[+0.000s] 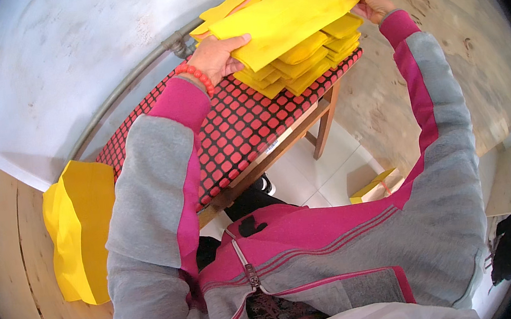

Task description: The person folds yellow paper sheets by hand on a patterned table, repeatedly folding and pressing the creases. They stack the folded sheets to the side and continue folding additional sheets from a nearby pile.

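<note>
Both my hands grip a flat yellow sheet [290,22] that looks like paper or thin cloth, stretched between them at the far end of a narrow table. My left hand [217,57] pinches its near left corner, thumb on top. At its far right corner, my right hand [370,5] is closed on the edge. Right below the sheet stands a stack of folded yellow pieces [298,66], layered several deep. More yellow pieces with an orange strip [244,2] show behind the held sheet. Whether the sheet rests on the stack or is just above it, I cannot tell.
The table has a red-and-black patterned cover [245,123] and wooden legs. A grey pipe [116,100] runs along the wall behind it. More yellow material [84,232] lies at the left over wooden boards [10,250]. A tied yellow-edged bundle [377,187] sits on the tiled floor.
</note>
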A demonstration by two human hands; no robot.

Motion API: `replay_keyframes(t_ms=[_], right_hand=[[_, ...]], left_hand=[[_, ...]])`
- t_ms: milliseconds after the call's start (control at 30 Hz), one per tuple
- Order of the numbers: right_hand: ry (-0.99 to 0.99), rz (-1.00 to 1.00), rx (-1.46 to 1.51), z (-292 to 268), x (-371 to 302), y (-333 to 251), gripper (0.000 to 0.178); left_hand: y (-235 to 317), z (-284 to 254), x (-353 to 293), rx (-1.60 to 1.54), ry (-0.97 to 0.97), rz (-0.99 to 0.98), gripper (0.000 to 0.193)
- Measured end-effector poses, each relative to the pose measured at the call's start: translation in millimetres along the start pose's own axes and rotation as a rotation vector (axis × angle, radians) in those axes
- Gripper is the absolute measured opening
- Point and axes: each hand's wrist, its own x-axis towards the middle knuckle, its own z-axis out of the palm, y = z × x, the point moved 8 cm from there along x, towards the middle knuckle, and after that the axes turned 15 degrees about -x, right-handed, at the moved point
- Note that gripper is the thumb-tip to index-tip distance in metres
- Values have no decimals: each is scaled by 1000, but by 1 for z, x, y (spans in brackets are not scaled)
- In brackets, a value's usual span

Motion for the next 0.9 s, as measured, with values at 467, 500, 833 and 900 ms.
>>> replay_keyframes(t_ms=[467,500,833,900], right_hand=[[155,-130,-367,-35,72,22,16],[129,-171,-363,-32,73,18,15],[94,-110,-385,-36,101,49,15],[36,-66,-378,-47,111,58,15]], left_hand=[[-35,-25,23,-94,173,-64,29],[-34,-24,24,-99,169,-53,28],[-52,-23,21,-208,125,-146,37],[-54,-27,19,-226,115,-174,37]])
